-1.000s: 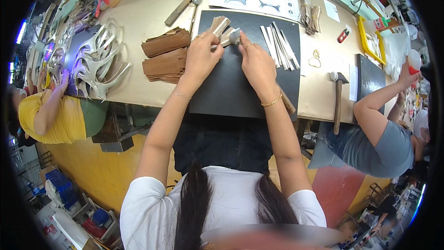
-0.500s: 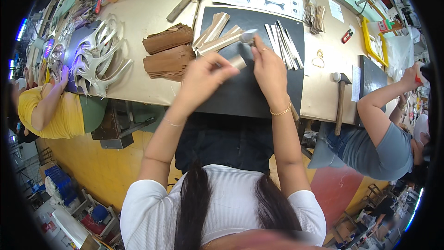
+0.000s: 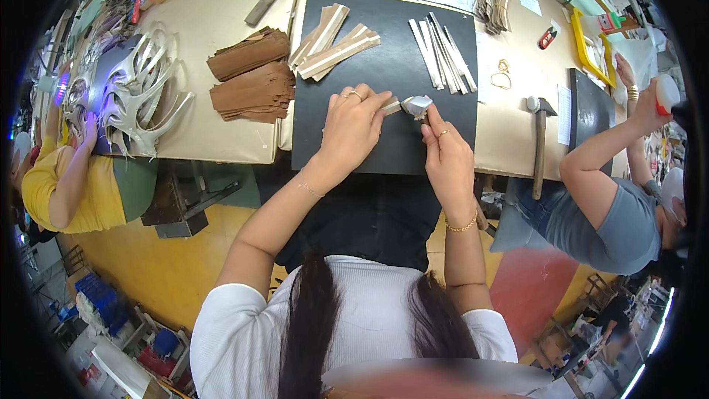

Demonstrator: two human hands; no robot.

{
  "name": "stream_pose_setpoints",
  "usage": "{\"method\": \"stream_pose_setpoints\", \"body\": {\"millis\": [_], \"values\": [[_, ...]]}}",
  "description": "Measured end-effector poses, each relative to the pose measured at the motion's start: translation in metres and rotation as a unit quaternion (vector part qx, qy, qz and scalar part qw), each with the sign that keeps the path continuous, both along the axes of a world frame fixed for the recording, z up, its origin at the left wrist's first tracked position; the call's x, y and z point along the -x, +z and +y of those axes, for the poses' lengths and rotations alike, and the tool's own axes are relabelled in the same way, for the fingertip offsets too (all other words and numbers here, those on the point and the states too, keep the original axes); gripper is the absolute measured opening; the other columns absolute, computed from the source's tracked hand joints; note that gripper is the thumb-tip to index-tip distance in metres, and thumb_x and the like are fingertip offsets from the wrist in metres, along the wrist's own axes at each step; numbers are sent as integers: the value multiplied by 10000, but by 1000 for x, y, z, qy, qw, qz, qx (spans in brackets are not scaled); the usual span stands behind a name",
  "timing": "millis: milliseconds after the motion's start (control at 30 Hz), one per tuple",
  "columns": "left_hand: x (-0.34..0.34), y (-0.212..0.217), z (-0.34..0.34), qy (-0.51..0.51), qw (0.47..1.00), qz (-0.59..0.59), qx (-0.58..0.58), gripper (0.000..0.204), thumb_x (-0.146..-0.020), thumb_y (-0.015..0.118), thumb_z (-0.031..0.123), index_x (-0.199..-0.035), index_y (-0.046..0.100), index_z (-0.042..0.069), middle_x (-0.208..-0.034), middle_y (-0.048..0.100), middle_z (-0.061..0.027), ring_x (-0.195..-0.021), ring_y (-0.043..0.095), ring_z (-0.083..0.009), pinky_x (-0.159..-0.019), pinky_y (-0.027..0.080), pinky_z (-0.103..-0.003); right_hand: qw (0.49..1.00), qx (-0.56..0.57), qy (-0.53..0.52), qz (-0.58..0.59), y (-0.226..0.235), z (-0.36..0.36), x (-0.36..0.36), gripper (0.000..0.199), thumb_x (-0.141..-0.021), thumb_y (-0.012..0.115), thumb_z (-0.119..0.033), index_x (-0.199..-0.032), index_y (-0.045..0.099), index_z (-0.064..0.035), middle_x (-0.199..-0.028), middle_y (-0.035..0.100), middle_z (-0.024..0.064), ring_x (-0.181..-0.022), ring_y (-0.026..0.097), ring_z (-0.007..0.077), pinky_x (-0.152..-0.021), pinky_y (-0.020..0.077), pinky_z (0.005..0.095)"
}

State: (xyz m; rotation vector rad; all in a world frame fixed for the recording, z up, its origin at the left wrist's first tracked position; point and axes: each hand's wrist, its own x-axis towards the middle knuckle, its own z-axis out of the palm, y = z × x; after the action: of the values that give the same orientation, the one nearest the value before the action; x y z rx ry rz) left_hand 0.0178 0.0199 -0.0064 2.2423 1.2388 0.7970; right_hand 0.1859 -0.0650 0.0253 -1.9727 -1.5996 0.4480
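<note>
Your left hand (image 3: 353,127) lies palm down on the black mat (image 3: 384,66), fingers curled over the near end of a tan strip (image 3: 391,106) and pinning it flat. Your right hand (image 3: 445,154) sits just to the right of it, thumb and forefinger pinched on a small silvery tool (image 3: 418,106) whose tip meets the strip's end. Both hands are at the near middle of the mat, close together.

Farther along the mat lie a fan of tan strips (image 3: 332,38) on the left and a row of pale strips (image 3: 442,43) on the right. Left of the mat, two stacks of brown pieces (image 3: 249,74) rest on the surface (image 3: 214,7). To the right, a hammer (image 3: 540,133) lies with its handle toward you, near a loose rubber band (image 3: 502,74).
</note>
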Motion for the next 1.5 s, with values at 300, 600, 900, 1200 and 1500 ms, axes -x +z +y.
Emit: {"method": "stream_pose_setpoints", "body": {"millis": [300,600,900,1200,1500], "values": [[7,1,8,-91,985,86,-121,233,-849,720,88,-1072,776,129,-879,607,-9,-840,566,-203,-754,407,-352,999,-7,9,-34,-2,2,1,440,-1015,587,-194,-1454,558,-213,-856,630,130,-724,655,361,-646,527,453],[10,4,15,-144,956,139,-214,240,-869,650,102,-1080,763,110,-870,581,-10,-822,543,-186,-739,394,-338,999,-32,20,-33,7,7,3,462,-1003,604,-165,-1459,553,-211,-846,624,116,-707,651,344,-635,531,444],[10,9,16,-159,949,155,-223,262,-857,616,106,-1081,753,96,-864,571,-13,-827,538,-184,-732,385,-330,995,-13,30,-98,2,19,8,477,-995,616,-156,-1464,549,-211,-836,610,103,-669,639,326,-609,519,436],[10,5,15,-139,968,117,-176,242,-844,719,163,-1080,757,127,-869,571,-13,-844,544,-191,-751,384,-346,993,6,28,-116,3,18,11,446,-1014,589,-222,-1459,556,-229,-822,604,109,-662,653,335,-593,532,435],[-2,-3,8,-14,1000,2,15,134,-815,797,213,-914,793,122,-910,641,10,-916,564,-205,-841,356,-368,997,-46,14,-56,1,11,7,466,-1002,611,-181,-1462,554,-229,-821,608,106,-653,632,328,-598,514,431]]}}
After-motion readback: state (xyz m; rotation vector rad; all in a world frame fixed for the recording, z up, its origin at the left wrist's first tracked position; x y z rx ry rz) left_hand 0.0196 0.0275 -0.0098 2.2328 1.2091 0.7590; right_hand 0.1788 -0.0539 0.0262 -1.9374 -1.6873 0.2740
